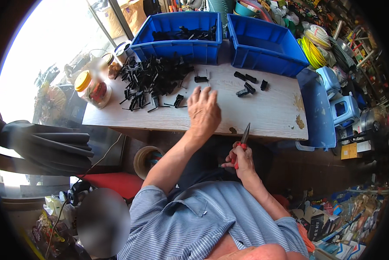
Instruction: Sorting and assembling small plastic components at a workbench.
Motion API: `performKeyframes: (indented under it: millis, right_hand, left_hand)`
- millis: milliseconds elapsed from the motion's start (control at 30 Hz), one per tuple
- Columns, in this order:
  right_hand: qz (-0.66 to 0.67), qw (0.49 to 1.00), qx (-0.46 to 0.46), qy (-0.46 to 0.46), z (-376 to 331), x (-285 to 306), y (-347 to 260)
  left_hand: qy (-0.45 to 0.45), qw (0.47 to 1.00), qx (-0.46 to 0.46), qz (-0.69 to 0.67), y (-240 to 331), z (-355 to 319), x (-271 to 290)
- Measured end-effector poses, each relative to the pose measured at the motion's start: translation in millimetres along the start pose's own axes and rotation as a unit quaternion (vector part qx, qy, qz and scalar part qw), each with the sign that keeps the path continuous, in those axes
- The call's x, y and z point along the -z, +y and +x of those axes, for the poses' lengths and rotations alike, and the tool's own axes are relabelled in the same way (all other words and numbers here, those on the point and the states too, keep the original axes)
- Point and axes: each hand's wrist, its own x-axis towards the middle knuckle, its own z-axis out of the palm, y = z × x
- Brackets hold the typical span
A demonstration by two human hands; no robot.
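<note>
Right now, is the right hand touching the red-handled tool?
Touching: the head view shows the right hand gripping the red-handled tool, its pointed metal end sticking out beyond.

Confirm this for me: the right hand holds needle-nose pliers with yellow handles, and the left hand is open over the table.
Not quite: the handles are red, not yellow, as the head view shows. The right hand does hold needle-nose pliers, and the left hand is open over the table.
</note>
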Motion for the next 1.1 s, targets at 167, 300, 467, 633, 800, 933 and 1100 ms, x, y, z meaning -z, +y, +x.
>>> performKeyframes:
  millis: [167,300,467,633,800,933,1100]
  right_hand:
    - [0.008,1.0,0.015,-0.008,0.4,-3.8,-3.7]
    - [0.013,1.0,0.021,-0.014,-0.8,-4.6,-6.4]
    - [0.014,0.998,0.05,-0.023,1.5,-3.0,-11.4]
    - [0.026,0.994,0.093,-0.043,0.8,-4.6,-19.6]
    - [0.065,0.99,0.109,-0.058,3.4,-3.4,-13.1]
    - [0.062,0.987,0.129,-0.068,5.7,-5.0,-1.3]
    - [0.001,0.983,0.173,-0.066,15.3,16.7,12.2]
  left_hand:
    - [-0.048,0.999,-0.003,-0.003,-25.9,-8.6,-5.6]
    - [-0.035,0.998,-0.023,-0.037,-28.8,-8.6,-6.3]
    - [0.083,0.958,-0.05,-0.269,-11.7,-17.4,6.9]
    - [-0.143,0.681,0.264,-0.668,25.3,-59.1,25.0]
    - [-0.123,0.586,0.364,-0.714,30.0,-84.5,14.4]
    - [-0.108,0.574,0.388,-0.713,32.3,-96.5,13.2]
    - [-0.188,0.657,0.348,-0.641,43.4,-106.9,11.0]
